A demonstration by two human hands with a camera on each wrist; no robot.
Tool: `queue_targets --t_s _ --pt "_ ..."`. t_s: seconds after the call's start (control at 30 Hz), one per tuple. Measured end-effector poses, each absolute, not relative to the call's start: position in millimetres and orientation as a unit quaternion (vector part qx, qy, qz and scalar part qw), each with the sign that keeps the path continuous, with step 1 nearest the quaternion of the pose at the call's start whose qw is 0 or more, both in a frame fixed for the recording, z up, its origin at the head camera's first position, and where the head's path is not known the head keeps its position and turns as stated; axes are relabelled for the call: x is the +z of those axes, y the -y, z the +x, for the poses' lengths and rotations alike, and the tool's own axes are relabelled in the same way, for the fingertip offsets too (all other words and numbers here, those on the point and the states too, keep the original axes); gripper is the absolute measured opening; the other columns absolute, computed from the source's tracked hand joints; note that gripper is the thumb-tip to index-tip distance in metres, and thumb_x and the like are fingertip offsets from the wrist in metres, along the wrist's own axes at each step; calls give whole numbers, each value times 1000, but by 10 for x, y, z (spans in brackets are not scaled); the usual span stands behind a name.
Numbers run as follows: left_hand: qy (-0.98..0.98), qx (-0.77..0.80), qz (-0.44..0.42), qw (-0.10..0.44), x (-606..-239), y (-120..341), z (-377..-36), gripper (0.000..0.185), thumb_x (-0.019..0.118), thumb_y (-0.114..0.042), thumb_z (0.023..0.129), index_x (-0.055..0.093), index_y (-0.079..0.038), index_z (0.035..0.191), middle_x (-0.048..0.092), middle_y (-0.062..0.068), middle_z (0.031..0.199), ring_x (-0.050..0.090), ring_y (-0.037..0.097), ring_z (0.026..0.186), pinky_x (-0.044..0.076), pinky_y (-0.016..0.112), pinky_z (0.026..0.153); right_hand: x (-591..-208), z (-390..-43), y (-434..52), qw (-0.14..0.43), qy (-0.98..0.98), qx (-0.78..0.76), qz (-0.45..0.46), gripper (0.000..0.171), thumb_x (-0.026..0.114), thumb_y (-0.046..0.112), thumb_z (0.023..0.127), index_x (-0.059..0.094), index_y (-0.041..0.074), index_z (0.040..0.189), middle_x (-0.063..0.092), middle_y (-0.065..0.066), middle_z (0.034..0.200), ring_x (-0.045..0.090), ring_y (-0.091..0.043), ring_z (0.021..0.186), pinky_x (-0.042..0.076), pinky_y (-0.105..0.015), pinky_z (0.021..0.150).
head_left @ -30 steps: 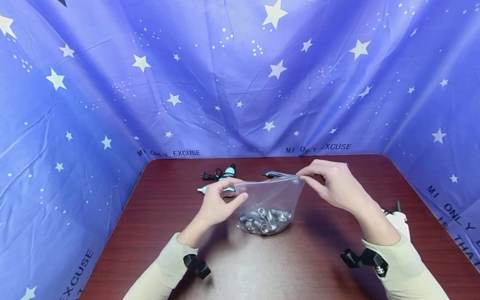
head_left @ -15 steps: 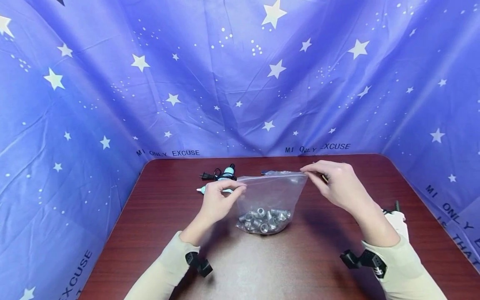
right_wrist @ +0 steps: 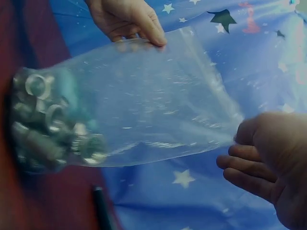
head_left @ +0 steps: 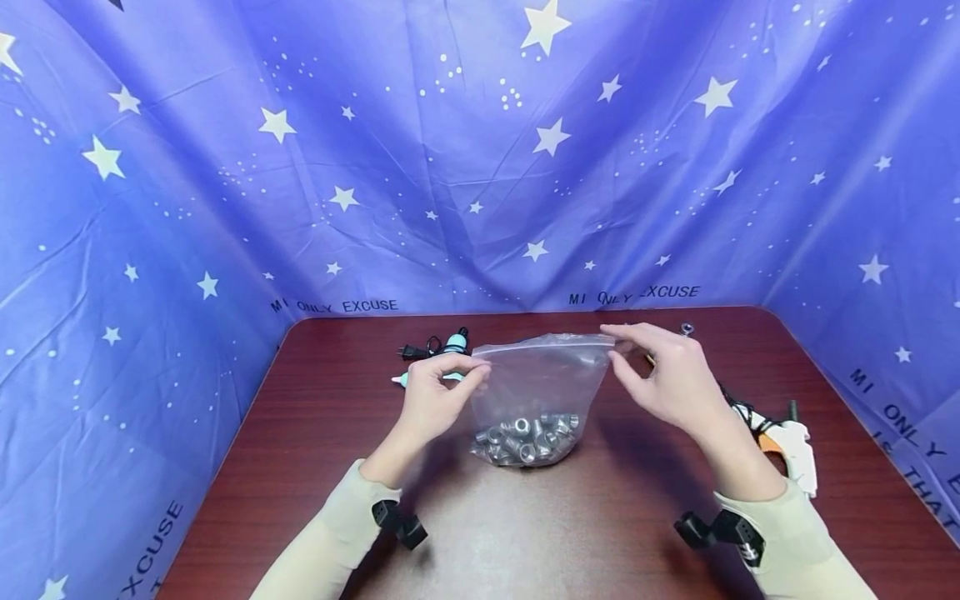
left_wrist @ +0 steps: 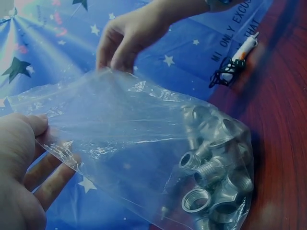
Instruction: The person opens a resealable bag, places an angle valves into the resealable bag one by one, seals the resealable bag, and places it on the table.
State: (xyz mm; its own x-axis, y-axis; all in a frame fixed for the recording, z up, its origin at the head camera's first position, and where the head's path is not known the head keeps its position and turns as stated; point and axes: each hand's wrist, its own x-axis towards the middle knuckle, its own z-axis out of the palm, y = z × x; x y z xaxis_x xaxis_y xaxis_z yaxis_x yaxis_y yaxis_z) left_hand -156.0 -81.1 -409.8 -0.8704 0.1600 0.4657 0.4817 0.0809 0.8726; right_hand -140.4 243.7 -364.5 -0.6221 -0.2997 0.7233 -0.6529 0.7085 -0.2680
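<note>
A clear zip bag (head_left: 540,375) stands with its base on the table, its upper part stretched between both hands. Inside at the bottom lie several silvery threaded pipe fittings (head_left: 527,437), also seen through the plastic in the left wrist view. My left hand (head_left: 438,400) pinches the bag's left edge near the top between thumb and fingers. At the top right corner, my right hand (head_left: 667,375) holds the plastic between thumb and index finger. In the right wrist view that hand's other fingers (right_wrist: 249,175) are loosely curled below the corner.
A teal tool (head_left: 456,343) with a black cord and plug lies behind the left hand. On the right is a white and orange glue gun (head_left: 795,450), partly behind the right forearm. A small metal ring-shaped piece (head_left: 686,330) lies near the table's back edge.
The bag's mouth has been pulled straighter and raised slightly. My left thumb has closed toward the index finger on the bag's edge. My right thumb and index finger have spread a little.
</note>
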Motion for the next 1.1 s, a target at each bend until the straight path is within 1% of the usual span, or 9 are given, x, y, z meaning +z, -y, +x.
queue_targets --t_s 0.17,0.23,0.4,0.47,0.53,0.6,0.73,0.9,1.1 --pt "724 -645 -214 122 -4088 811 -1568 9 78 -1 94 81 5 99 80 23 90 76 3 69 66 33 66 -3917 -1405 -2428 236 885 332 226 54 84 6 84 69 9 136 83 1 96 77 -11 81 53 -12 82" --pt "722 -647 -213 120 -4085 809 -1571 9 78 -1 94 81 5 100 80 23 90 77 4 69 66 33 66 -4031 -1419 -2418 193 892 346 219 48 86 10 85 71 10 131 82 2 97 78 -11 82 58 -19 81" --pt "714 -658 -212 114 -4107 799 -1579 11 77 -1 94 80 7 101 79 26 94 78 9 71 66 32 67 -4254 -1452 -2388 95 901 348 241 13 82 13 92 81 19 104 81 9 97 73 -4 91 62 -39 82" --pt "711 -662 -210 107 -4135 801 -1578 14 76 -1 94 79 7 106 79 27 96 78 9 73 65 28 64 -4300 -1452 -2375 68 900 355 244 13 78 13 95 82 23 101 80 13 98 71 -1 95 61 -40 84" --pt "713 -660 -214 100 -4194 808 -1567 19 76 -1 94 77 6 112 79 27 100 77 5 79 64 24 67 -4316 -1450 -2357 52 896 366 246 15 75 12 98 81 25 101 79 15 98 70 1 95 60 -35 84" --pt "718 -653 -223 91 -4282 821 -1540 28 76 -1 94 72 7 120 77 27 107 77 11 91 66 28 76 -4316 -1456 -2340 40 889 379 254 17 73 10 99 80 25 102 78 14 98 69 2 94 59 -29 82" --pt "741 -621 -247 70 -4512 863 -1479 38 76 -1 93 67 6 129 73 25 123 70 9 112 63 44 98 -4297 -1480 -2313 27 881 389 268 18 71 8 101 80 23 102 79 13 98 71 2 96 60 -23 83" --pt "751 -603 -266 36 -4732 893 -1448 33 76 -1 93 72 4 125 74 22 123 69 3 110 64 46 95 -4283 -1490 -2302 22 881 392 263 16 70 9 101 80 23 101 80 12 98 72 1 95 60 -23 81" --pt "772 -595 -222 23 -4820 856 -1446 17 77 -7 95 79 -1 111 80 16 106 76 4 91 65 25 83 -4343 -1476 -2271 10 866 434 248 10 69 8 102 76 16 101 80 3 99 74 -5 93 62 -23 82"
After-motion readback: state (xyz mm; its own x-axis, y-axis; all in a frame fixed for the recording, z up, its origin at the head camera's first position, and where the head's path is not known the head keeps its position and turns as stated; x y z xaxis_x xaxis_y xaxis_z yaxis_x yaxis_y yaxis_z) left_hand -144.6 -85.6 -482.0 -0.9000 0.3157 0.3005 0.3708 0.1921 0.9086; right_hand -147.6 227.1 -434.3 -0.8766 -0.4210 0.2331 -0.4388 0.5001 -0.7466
